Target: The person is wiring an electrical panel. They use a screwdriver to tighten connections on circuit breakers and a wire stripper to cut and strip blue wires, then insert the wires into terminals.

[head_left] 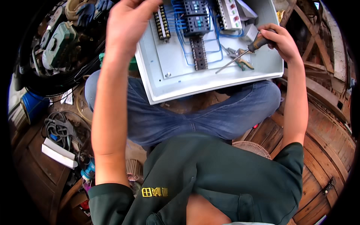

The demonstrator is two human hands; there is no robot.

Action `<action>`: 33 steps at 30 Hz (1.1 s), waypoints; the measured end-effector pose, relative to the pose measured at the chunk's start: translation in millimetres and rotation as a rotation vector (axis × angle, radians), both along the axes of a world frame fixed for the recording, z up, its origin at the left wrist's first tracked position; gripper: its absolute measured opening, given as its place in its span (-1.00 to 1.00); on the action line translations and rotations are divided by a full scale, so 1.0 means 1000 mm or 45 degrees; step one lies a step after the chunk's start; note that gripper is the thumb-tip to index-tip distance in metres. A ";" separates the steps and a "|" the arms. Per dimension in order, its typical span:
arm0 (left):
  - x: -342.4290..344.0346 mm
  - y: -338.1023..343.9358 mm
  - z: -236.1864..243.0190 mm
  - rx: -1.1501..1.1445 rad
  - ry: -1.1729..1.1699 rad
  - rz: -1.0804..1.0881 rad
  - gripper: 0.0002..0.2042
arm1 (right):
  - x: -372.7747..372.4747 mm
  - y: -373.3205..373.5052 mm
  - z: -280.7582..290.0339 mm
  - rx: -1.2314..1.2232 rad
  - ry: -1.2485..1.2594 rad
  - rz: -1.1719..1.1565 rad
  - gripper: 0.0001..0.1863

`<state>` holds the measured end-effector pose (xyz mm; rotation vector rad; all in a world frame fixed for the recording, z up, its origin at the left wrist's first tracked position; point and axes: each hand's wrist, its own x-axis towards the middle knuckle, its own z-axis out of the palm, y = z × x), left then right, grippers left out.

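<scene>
My right hand [279,39] is closed around the grey-and-yellow handle of a screwdriver [258,42]. Its long shaft slants down and left over the floor of an open pale grey electrical box [213,83]. At the upper left, my left hand [129,20] reaches over the box's rim beside a black terminal strip [162,24]. Its fingers are bent together, partly cut off by the picture's top edge, and what they pinch is hidden. Contactors [197,18] with blue wires stand mid-panel, above a dark brown terminal block [198,53]. Pliers [240,59] lie beneath the screwdriver shaft.
The box rests across my jeans-clad legs [157,112]. A white module [229,15] with coloured buttons sits at the panel's upper right. Left are a green-and-white tool case [60,45], gloves [86,13], a blue drum [33,107] and coiled cable [58,127]. Wooden planks [318,150] lie right.
</scene>
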<state>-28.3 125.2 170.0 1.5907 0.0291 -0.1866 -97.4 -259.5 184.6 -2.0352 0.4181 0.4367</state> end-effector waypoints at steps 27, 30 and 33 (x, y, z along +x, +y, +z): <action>-0.298 -0.024 -0.356 1.315 -0.006 -2.599 -0.73 | -0.017 -0.007 -0.111 -1.100 0.229 0.712 -0.48; -0.265 -0.023 -0.304 1.342 0.107 -2.656 -0.77 | -0.020 -0.013 -0.109 -1.055 0.218 0.798 -0.49; -0.228 -0.026 -0.227 1.283 0.116 -2.503 -0.80 | -0.023 -0.016 -0.109 -1.088 0.344 0.815 -0.51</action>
